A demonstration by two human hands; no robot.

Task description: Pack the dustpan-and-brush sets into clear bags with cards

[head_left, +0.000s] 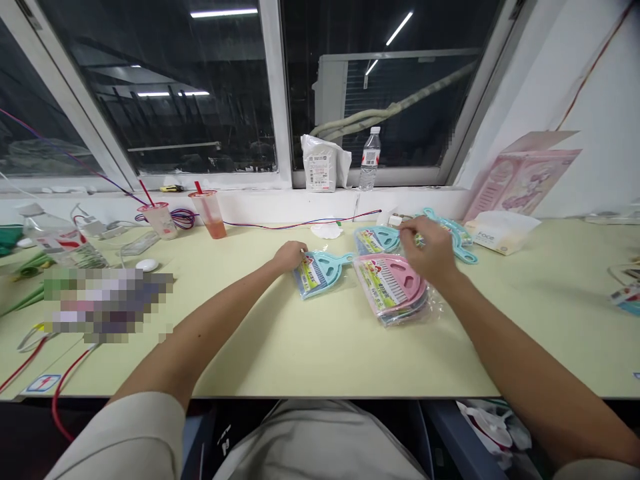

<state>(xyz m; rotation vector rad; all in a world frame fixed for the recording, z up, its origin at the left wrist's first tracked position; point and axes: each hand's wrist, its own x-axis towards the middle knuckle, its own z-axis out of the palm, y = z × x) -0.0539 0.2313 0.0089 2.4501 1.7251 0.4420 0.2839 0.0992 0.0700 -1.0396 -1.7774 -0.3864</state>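
Observation:
My left hand (pixel 290 256) pinches the upper left edge of a light-blue mini dustpan and brush set (pixel 325 272) in a clear bag, low over the table. My right hand (pixel 431 248) is closed with thumb and fingers together, above the right side of a pink dustpan set (pixel 393 283). Whatever its fingertips may hold is too small to make out. Beneath the pink set lie more bagged sets, mostly covered. Behind it is another blue dustpan set (pixel 375 238), and further blue sets (pixel 463 243) lie partly hidden past my right hand.
Along the back stand two drink cups (pixel 210 217) with red straws and a tissue pack (pixel 505 231). A pink box (pixel 530 177) leans near the wall. On the sill are a water bottle (pixel 370 160) and a white package (pixel 324 163). Cables and another bottle (pixel 63 237) lie left.

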